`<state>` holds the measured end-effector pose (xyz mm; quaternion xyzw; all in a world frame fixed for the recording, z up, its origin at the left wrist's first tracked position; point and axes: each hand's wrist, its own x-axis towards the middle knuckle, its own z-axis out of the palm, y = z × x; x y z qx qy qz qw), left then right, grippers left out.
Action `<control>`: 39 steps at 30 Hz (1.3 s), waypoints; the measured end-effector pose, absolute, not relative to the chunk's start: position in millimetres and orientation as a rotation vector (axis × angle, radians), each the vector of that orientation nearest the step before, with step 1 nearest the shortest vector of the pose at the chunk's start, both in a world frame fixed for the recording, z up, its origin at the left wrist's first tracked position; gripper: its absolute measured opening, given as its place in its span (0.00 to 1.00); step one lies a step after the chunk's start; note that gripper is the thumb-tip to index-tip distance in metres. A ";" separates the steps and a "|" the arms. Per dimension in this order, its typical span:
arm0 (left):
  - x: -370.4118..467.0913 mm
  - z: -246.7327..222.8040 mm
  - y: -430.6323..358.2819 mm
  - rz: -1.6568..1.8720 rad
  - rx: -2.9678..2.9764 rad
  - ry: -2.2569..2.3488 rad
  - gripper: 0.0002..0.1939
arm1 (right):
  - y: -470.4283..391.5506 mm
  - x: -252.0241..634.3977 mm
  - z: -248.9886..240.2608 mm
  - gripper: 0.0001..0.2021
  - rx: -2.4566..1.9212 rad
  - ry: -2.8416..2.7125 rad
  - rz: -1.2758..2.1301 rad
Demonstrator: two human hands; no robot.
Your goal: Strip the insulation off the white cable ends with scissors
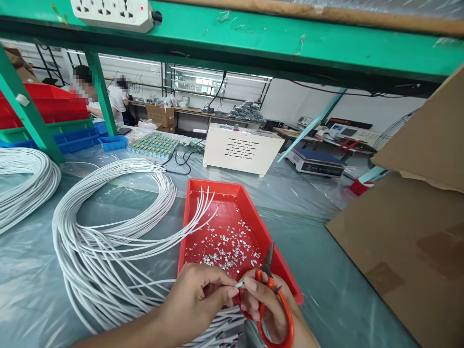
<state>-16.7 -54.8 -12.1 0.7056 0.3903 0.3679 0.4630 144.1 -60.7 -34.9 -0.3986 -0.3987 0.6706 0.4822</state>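
Observation:
My left hand (203,299) pinches a white cable (239,284) close to its end, at the near edge of the red tray (246,200). Fingers of my right hand (266,302) meet the cable's tip. Hooked in that same hand is a pair of scissors (288,319) with orange handles, its dark blades pointing up and away from the cable. Small silvery scraps (226,249) lie scattered over the tray's floor. A large coil of white cables (72,212) rests to the left, several of its ends reaching over the tray's rim. More cable ends show below my hands.
Another cable coil (29,183) lies far left. Behind the tray stand a cream metal box (241,150), a weighing scale (315,162) and circuit boards (154,144). Cardboard (398,241) borders the right side. A green shelf beam (253,36) crosses overhead. Two people sit in the background.

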 end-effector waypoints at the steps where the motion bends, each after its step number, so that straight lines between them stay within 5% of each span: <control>1: -15.7 -12.6 -55.0 0.904 1.696 0.972 0.12 | -60.8 143.4 -34.6 0.12 -0.964 -0.964 1.643; 15: -15.8 -26.6 -56.1 1.405 2.290 1.031 0.04 | -60.6 144.6 -43.7 0.10 -1.037 -0.965 1.515; 28: -13.6 -32.8 -57.3 1.351 2.564 1.051 0.07 | -65.0 133.6 -32.2 0.05 -1.222 -1.158 1.000; 39: -14.0 -26.3 -58.4 1.320 2.423 0.989 0.07 | -63.7 132.9 -34.4 0.05 -1.213 -1.220 0.945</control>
